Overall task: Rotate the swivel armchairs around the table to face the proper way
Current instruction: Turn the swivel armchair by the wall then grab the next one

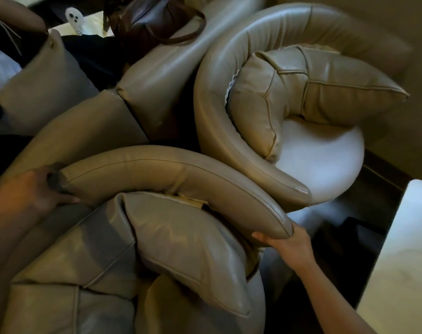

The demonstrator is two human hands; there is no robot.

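Directly below me is a grey leather swivel armchair (171,169) with a curved padded backrest and a loose cushion (193,247) leaning inside it. My left hand (34,191) grips the left end of that curved backrest. My right hand (287,244) grips its right tip from underneath. A second matching armchair (219,109) stands to the upper right, its round pale seat (323,160) open toward the right with a cushion (330,92) propped in it. The white table (402,251) shows at the right edge.
A third grey seat (161,75) sits at the upper middle with a dark brown leather handbag (152,18) on it. Another person in dark clothing (2,44) sits at the upper left. Dark floor (337,232) lies between the chairs and the table.
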